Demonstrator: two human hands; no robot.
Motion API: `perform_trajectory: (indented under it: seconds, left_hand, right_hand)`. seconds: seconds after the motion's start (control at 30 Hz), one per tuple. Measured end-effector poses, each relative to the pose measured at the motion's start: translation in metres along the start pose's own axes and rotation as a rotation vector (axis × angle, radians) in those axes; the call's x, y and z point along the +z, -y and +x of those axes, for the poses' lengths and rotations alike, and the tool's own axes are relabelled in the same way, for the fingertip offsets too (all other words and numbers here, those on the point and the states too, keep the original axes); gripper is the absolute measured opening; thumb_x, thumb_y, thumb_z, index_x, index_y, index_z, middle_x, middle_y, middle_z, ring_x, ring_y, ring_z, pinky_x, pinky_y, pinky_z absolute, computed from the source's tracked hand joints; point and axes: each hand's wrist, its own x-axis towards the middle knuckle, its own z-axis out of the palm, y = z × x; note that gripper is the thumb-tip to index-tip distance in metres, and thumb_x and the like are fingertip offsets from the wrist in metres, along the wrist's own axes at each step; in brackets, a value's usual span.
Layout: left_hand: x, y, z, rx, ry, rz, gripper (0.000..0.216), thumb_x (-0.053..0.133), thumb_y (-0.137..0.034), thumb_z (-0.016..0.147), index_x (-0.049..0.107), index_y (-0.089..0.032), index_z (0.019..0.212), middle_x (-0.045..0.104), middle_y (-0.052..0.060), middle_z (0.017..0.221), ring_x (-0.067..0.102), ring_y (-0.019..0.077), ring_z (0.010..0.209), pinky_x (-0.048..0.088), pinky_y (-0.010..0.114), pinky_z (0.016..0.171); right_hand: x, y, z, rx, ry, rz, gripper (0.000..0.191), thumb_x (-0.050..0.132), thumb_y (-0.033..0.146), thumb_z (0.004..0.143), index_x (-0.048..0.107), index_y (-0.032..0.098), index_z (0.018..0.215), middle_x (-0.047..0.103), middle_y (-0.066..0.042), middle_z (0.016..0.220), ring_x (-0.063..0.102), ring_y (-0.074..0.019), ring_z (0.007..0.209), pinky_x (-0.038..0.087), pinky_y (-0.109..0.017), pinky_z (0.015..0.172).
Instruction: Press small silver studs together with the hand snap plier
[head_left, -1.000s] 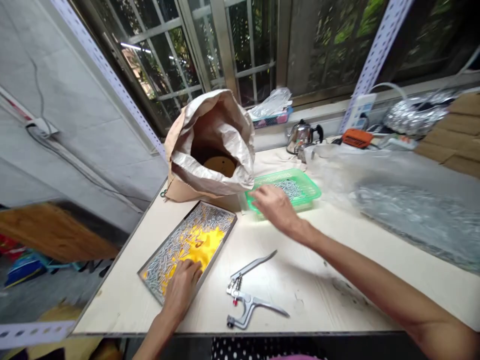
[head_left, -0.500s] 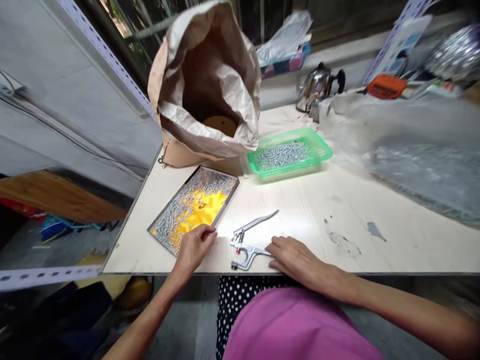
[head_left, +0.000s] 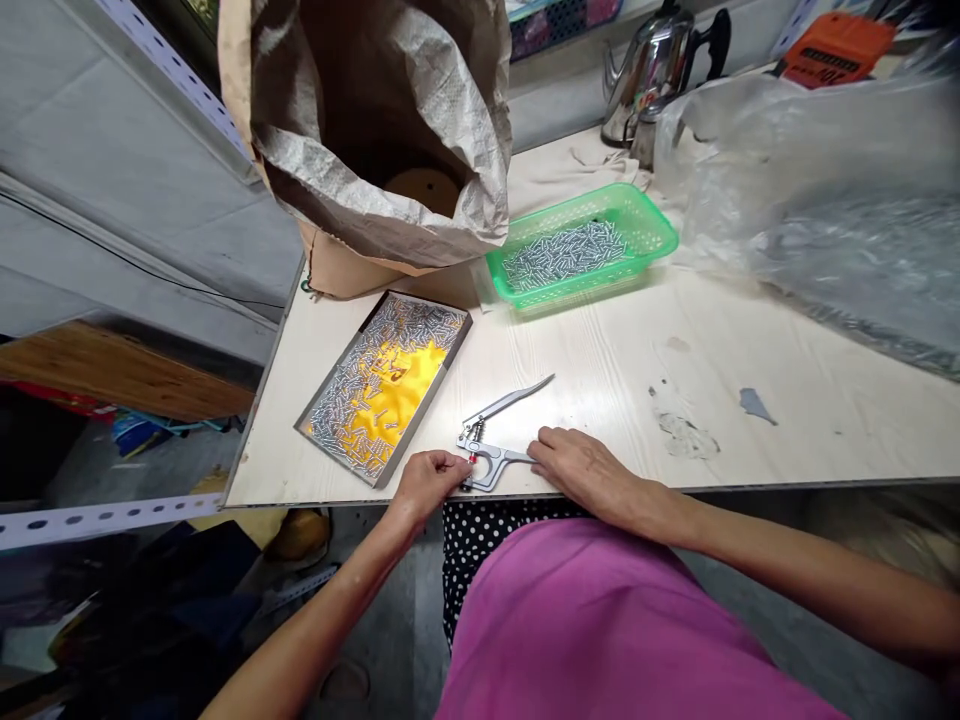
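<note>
Silver hand-press pliers (head_left: 491, 455) with a spring and a red tip lie near the table's front edge, their handles spread apart. My right hand (head_left: 581, 465) rests on the table with its fingers closed over the end of the lower handle. At the jaws, my left hand (head_left: 433, 482) pinches thumb and fingers together; whatever is between them is too small to make out. Left of the pliers lies a shallow tray (head_left: 420, 428) with a yellow bottom, strewn with many small silver metal pieces.
A green plastic basket (head_left: 652, 235) of similar metal pieces stands behind. A large open paper sack (head_left: 472, 235) rises at the back left. To the right sprawls a clear plastic bag (head_left: 825, 220); a steel kettle (head_left: 652, 75) and an orange box (head_left: 836, 50) stand at the back.
My left hand has moved right, from the tray's edge to the pliers' jaws, still pinched. My right hand stays at the handle. The camera view has tilted downward.
</note>
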Motion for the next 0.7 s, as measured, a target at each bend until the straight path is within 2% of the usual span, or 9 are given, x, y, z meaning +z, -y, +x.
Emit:
perform_trajectory:
  seconds: [0.13,0.33,0.47,0.57,0.63,0.7]
  left_hand:
    - [-0.003,-0.003,0.004,-0.019,0.033,0.06,0.039,0.072,-0.051,0.063,0.065,-0.013,0.069,0.045,-0.007,0.046,0.033,0.006,0.043,0.021,0.02,0.042]
    - [-0.007,-0.01,0.009,-0.064,0.174,0.158,0.035,0.071,-0.048,0.062,0.059,-0.016,0.059,0.043,-0.007,0.044,0.034,0.0061,0.04,0.024,0.02,0.04]
    - [-0.005,-0.011,0.006,-0.116,0.178,0.128,0.031,0.071,-0.046,0.062,0.059,-0.016,0.063,0.045,-0.008,0.045,0.038,0.0069,0.039,0.026,0.019,0.037]
    - [-0.003,-0.01,0.003,-0.135,0.154,0.088,0.029,0.071,-0.043,0.063,0.06,-0.016,0.067,0.046,-0.008,0.046,0.039,0.0067,0.039,0.028,0.019,0.037]
    - [-0.002,-0.009,0.002,-0.14,0.141,0.07,0.029,0.072,-0.042,0.063,0.061,-0.016,0.069,0.046,-0.009,0.046,0.04,0.0063,0.039,0.03,0.018,0.037]
    - [-0.002,-0.009,0.001,-0.15,0.132,0.058,0.029,0.073,-0.041,0.063,0.062,-0.015,0.07,0.046,-0.009,0.047,0.04,0.0059,0.039,0.031,0.018,0.037]
  right_hand:
    - [-0.002,0.002,0.0,0.01,0.027,0.007,0.008,0.052,0.018,0.095,0.057,0.018,0.089,0.058,-0.005,0.091,0.051,-0.017,0.076,0.034,-0.029,0.066]
    - [-0.001,0.004,-0.001,0.015,0.005,-0.002,0.01,0.049,0.013,0.094,0.057,0.018,0.088,0.057,-0.004,0.088,0.049,-0.0161,0.072,0.032,-0.029,0.063]
    - [0.0,0.003,-0.003,0.013,0.006,0.0,0.011,0.049,0.014,0.094,0.058,0.018,0.088,0.057,-0.005,0.088,0.049,-0.0163,0.072,0.034,-0.03,0.064]
    - [-0.006,-0.001,-0.002,-0.016,-0.045,0.027,0.01,0.056,0.027,0.093,0.059,0.018,0.094,0.059,-0.008,0.097,0.053,-0.0193,0.081,0.041,-0.032,0.07]
    - [-0.011,-0.008,0.004,-0.031,-0.111,-0.002,0.033,0.064,0.041,0.087,0.058,0.017,0.11,0.057,-0.015,0.117,0.053,-0.0266,0.101,0.044,-0.038,0.081]
    - [-0.014,-0.016,0.012,-0.034,-0.135,-0.069,0.067,0.071,0.054,0.077,0.05,0.016,0.128,0.045,-0.021,0.138,0.043,-0.0365,0.123,0.04,-0.049,0.094]
